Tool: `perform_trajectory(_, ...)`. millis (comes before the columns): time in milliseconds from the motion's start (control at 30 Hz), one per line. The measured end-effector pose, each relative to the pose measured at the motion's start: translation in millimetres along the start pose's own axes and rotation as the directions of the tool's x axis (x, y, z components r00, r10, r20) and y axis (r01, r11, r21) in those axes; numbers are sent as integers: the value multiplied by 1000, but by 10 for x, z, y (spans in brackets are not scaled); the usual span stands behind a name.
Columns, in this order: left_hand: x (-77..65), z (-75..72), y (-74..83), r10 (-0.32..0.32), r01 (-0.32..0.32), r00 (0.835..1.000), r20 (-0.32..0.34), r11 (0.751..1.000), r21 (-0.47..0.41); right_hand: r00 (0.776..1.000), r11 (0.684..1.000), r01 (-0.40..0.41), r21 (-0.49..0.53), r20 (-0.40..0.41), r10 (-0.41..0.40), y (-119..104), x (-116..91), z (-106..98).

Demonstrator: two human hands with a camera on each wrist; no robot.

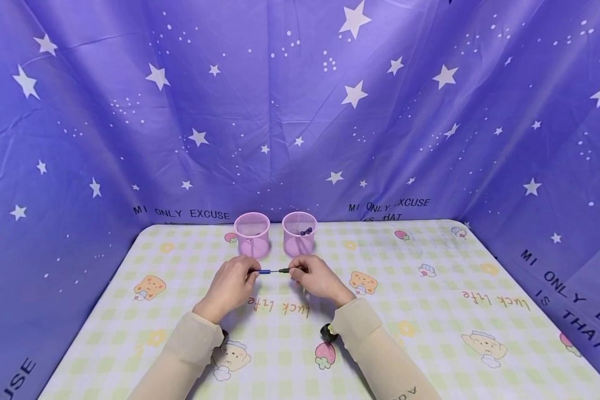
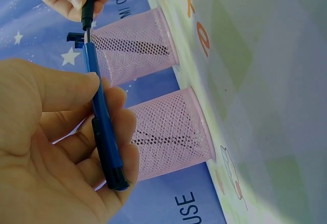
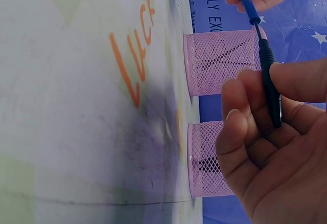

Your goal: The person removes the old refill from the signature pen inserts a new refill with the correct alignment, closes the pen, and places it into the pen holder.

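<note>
My left hand (image 1: 231, 284) holds a blue pen barrel (image 2: 103, 109) with a black clip, thumb on top and fingers curled beneath it. In my right hand (image 1: 321, 279), the thumb and fingers pinch the black grip section (image 3: 269, 73) of the pen, its pointed end toward the palm. The two parts stand apart in one line, and a thin refill (image 3: 258, 31) bridges the gap. Both hands are above the tablecloth, just in front of two pink mesh pen cups, the left cup (image 1: 252, 244) and the right cup (image 1: 299, 244).
Dark blue pen ends (image 1: 306, 231) show at the right cup's rim. Thin dark sticks (image 2: 163, 140) show through the left cup's mesh. A checked tablecloth (image 1: 415, 361) covers the table, and a purple star-printed curtain (image 1: 300, 111) hangs behind the cups and on both sides.
</note>
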State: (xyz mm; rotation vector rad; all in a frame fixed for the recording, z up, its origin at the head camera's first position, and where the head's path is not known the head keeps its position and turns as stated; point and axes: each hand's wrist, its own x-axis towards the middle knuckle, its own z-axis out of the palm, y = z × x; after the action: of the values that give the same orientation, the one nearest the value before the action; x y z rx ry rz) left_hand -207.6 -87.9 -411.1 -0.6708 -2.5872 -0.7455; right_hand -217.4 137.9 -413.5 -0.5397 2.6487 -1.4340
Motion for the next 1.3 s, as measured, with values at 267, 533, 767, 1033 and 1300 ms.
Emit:
perform_trajectory(267,6,-29,-10,-10,10,1000,-12,1000,11,1000,1000,10,6,-5,-10,3,0,-8)
perform_trajectory(533,7,-57,-30,2,-2,1000,-27,1000,19,1000,1000,11,-14,-19,-11,-15,-7,-8)
perform_trajectory(767,7,-68,-43,1,0,1000,-21,1000,28,1000,1000,-2,-13,-15,2,5,-4,-7)
perform_trajectory(1033,14,-95,-53,-28,28,1000,-14,999,19,1000,1000,-3,-14,-19,3,-6,-1,-22)
perform_trajectory(1300,21,-103,-74,-28,28,1000,-6,999,16,1000,1000,-13,-6,-26,13,5,-1,-24)
